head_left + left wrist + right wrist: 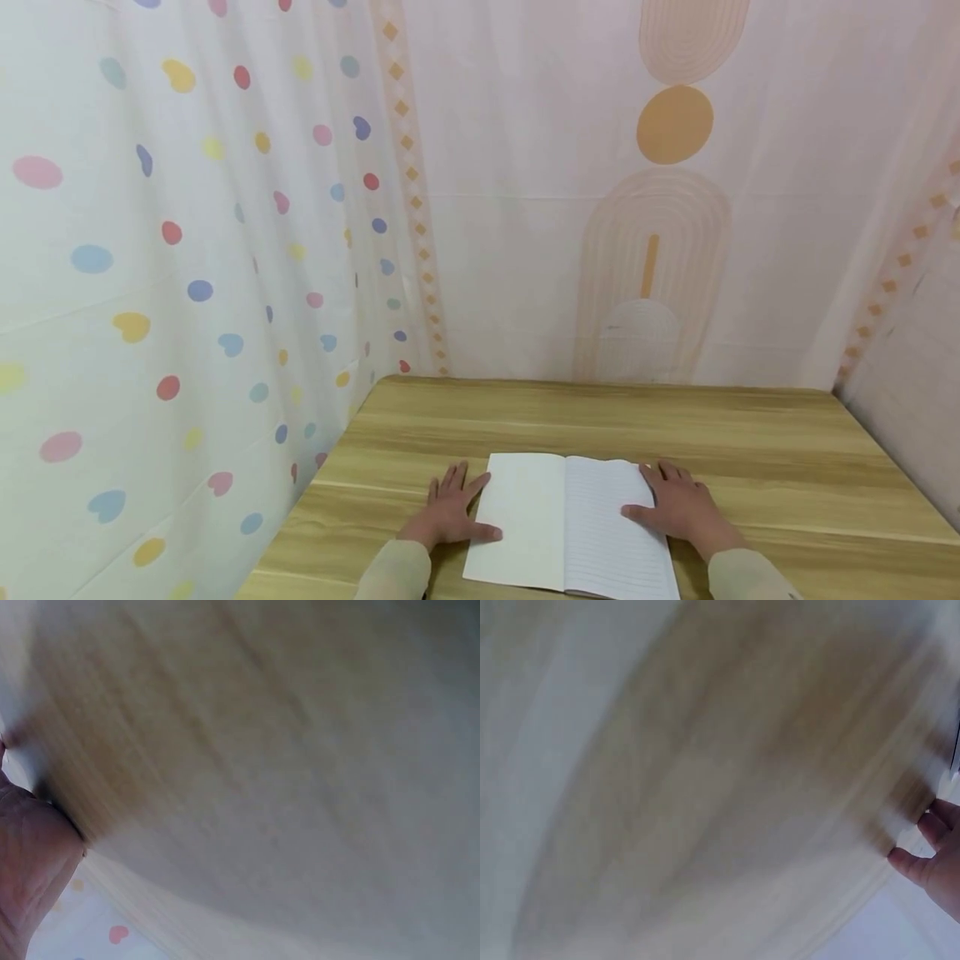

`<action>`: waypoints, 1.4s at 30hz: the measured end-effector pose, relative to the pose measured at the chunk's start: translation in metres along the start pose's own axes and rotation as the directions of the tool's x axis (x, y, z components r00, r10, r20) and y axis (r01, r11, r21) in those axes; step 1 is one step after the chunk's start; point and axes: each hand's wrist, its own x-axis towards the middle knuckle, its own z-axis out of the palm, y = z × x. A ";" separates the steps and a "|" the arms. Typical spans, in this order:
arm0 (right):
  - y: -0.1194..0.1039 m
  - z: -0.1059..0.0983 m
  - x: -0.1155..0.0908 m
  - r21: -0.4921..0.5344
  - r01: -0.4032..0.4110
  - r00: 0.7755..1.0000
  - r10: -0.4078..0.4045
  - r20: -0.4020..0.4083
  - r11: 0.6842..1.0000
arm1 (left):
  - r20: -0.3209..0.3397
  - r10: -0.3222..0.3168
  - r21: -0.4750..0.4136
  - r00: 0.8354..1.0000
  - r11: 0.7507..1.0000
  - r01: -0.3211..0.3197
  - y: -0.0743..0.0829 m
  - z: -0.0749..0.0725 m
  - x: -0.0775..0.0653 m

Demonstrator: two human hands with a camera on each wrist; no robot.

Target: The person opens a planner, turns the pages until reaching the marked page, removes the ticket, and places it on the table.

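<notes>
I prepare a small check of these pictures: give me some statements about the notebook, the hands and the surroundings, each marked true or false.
1. The notebook lies open on the wooden table. True.
2. The left page is ruled with lines. False: it looks blank; the right page is ruled.
3. The left hand is at the notebook's left edge. True.
4. The right hand holds a pen. False: it holds no pen and rests at the notebook's right edge.
5. The hanging cloth on the left has colored spots. True.

Notebook [564, 523] on worktop [600, 417], well short of far edge; left hand [452, 513] over its left side, right hand [677, 504] over its right
</notes>
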 end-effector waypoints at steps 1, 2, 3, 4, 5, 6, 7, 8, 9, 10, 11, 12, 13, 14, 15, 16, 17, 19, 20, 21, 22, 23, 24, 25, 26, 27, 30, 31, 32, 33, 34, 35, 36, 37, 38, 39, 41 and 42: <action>0.001 0.001 0.000 0.008 0.007 1.000 -0.007 -0.007 1.000 | -0.001 0.000 0.005 1.000 1.000 0.000 0.001 0.000 0.000; 0.001 0.002 -0.001 0.023 0.015 1.000 -0.015 -0.019 1.000 | -0.002 -0.001 0.012 1.000 1.000 0.001 0.002 0.000 0.000; 0.001 0.003 0.000 0.037 0.025 0.999 -0.024 -0.032 0.999 | -0.001 -0.002 0.016 1.000 1.000 0.002 0.002 0.001 0.000; 0.001 0.003 0.000 0.056 0.035 0.998 -0.032 -0.051 0.998 | 0.000 -0.002 0.018 1.000 1.000 0.002 0.002 0.001 0.000; 0.001 0.004 0.001 0.072 0.047 0.996 -0.042 -0.074 0.996 | 0.001 -0.002 0.017 1.000 1.000 0.002 0.003 0.001 0.000; 0.000 0.004 0.002 0.094 0.054 0.994 -0.044 -0.098 0.994 | 0.002 -0.002 0.019 1.000 1.000 0.002 0.003 0.001 0.001; -0.002 0.004 0.003 0.119 0.060 0.991 -0.046 -0.123 0.991 | 0.005 -0.003 0.017 1.000 1.000 0.003 0.004 0.000 0.001; -0.004 0.003 0.005 0.159 0.058 0.988 -0.034 -0.147 0.986 | 0.006 -0.001 0.014 1.000 1.000 0.001 0.004 0.000 0.001; -0.007 0.001 0.006 0.212 0.053 0.987 -0.019 -0.158 0.976 | 0.007 -0.001 0.014 1.000 1.000 0.001 0.004 0.000 0.001; -0.010 -0.001 0.008 0.272 0.048 0.986 -0.003 -0.165 0.961 | 0.007 0.000 0.011 1.000 1.000 0.000 0.004 0.000 0.002; -0.013 -0.004 0.009 0.334 0.037 0.986 0.019 -0.164 0.942 | 0.008 -0.001 0.009 1.000 1.000 0.001 0.004 0.001 0.002; -0.017 -0.007 0.010 0.404 0.021 0.987 0.046 -0.154 0.914 | 0.007 0.000 0.005 1.000 1.000 0.000 0.003 0.001 0.003; -0.020 -0.011 0.011 0.469 0.008 0.988 0.067 -0.142 0.883 | 0.007 -0.001 -0.002 1.000 1.000 0.001 0.003 0.001 0.003; -0.023 -0.014 0.012 0.528 -0.001 0.989 0.081 -0.127 0.849 | 0.006 0.000 -0.008 1.000 1.000 0.000 0.002 0.002 0.004; -0.026 -0.017 0.013 0.575 -0.012 0.990 0.090 -0.108 0.818 | 0.005 0.000 -0.015 1.000 1.000 0.000 0.001 0.003 0.004; -0.029 -0.019 0.014 0.611 -0.015 0.990 0.096 -0.101 0.792 | 0.002 0.004 -0.029 1.000 1.000 -0.004 0.001 0.003 0.005; -0.032 -0.022 0.015 0.645 -0.017 0.991 0.100 -0.093 0.764 | 0.001 0.008 -0.038 1.000 0.999 -0.008 0.000 0.003 0.005; -0.038 -0.025 0.016 0.708 -0.009 0.991 0.103 -0.089 0.706 | -0.002 0.016 -0.055 1.000 0.998 -0.017 -0.001 0.004 0.005; -0.042 -0.025 0.017 0.737 -0.004 0.990 0.107 -0.093 0.675 | -0.005 0.023 -0.065 1.000 0.998 -0.023 -0.001 0.004 0.004; -0.045 -0.025 0.017 0.773 -0.001 0.989 0.117 -0.095 0.635 | -0.007 0.029 -0.075 1.000 0.997 -0.029 -0.002 0.004 0.004; -0.050 -0.025 0.016 0.805 0.009 0.987 0.122 -0.101 0.593 | -0.008 0.034 -0.084 0.999 0.996 -0.035 -0.002 0.004 0.004; -0.055 -0.023 0.016 0.838 0.021 0.986 0.127 -0.107 0.546 | -0.010 0.038 -0.088 0.999 0.995 -0.038 -0.003 0.004 0.004; -0.061 -0.021 0.016 0.865 0.028 0.985 0.133 -0.109 0.501 | -0.011 0.040 -0.095 0.999 0.995 -0.041 -0.003 0.003 0.004; -0.066 -0.018 0.016 0.889 0.038 0.985 0.133 -0.110 0.457 | -0.013 0.041 -0.102 0.999 0.994 -0.042 -0.003 0.003 0.003; -0.071 -0.014 0.015 0.901 0.051 0.985 0.127 -0.117 0.431 | -0.015 0.041 -0.110 0.999 0.993 -0.042 -0.003 0.003 0.003; -0.077 -0.011 0.013 0.906 0.068 0.986 0.112 -0.126 0.419 | -0.018 0.040 -0.116 0.999 0.992 -0.042 -0.004 0.004 0.004; -0.090 0.003 0.011 0.840 0.119 0.986 0.033 -0.161 0.529 | -0.027 0.037 -0.134 0.999 0.990 -0.040 -0.005 0.003 0.005; -0.093 0.009 0.010 0.790 0.138 0.985 -0.003 -0.171 0.598 | -0.033 0.036 -0.138 0.999 0.990 -0.040 -0.005 0.003 0.006; -0.095 0.014 0.009 0.720 0.166 0.983 -0.054 -0.177 0.674 | -0.044 0.037 -0.139 0.998 0.989 -0.043 -0.005 0.003 0.007; -0.097 0.019 0.008 0.626 0.196 0.979 -0.110 -0.174 0.754 | -0.052 0.035 -0.151 0.998 0.988 -0.042 -0.006 0.003 0.008; -0.099 0.023 0.007 0.513 0.227 0.973 -0.168 -0.160 0.827 | -0.059 0.033 -0.162 0.998 0.986 -0.042 -0.007 0.003 0.009; -0.101 0.027 0.005 0.397 0.261 0.965 -0.224 -0.137 0.880 | -0.070 0.027 -0.191 0.997 0.981 -0.040 -0.007 0.002 0.009; -0.102 0.031 0.003 0.285 0.292 0.956 -0.272 -0.107 0.913 | -0.082 0.018 -0.224 0.996 0.974 -0.036 -0.008 0.002 0.010; -0.103 0.034 0.002 0.182 0.321 0.947 -0.311 -0.079 0.929 | -0.090 0.010 -0.257 0.996 0.966 -0.033 -0.008 0.002 0.011; -0.103 0.037 0.000 0.097 0.349 0.937 -0.345 -0.054 0.932 | -0.098 -0.001 -0.298 0.995 0.954 -0.028 -0.009 0.001 0.011; -0.104 0.039 -0.002 0.026 0.361 0.932 -0.360 -0.032 0.932 | -0.099 -0.015 -0.339 0.995 0.941 -0.020 -0.010 0.001 0.011; -0.105 0.041 -0.004 -0.043 0.363 0.932 -0.364 -0.003 0.931 | -0.102 -0.024 -0.335 0.994 0.942 -0.012 -0.011 0.001 0.011; -0.106 0.042 -0.005 -0.050 0.358 0.933 -0.359 0.002 0.932 | -0.100 -0.021 -0.304 0.995 0.953 -0.010 -0.011 0.001 0.011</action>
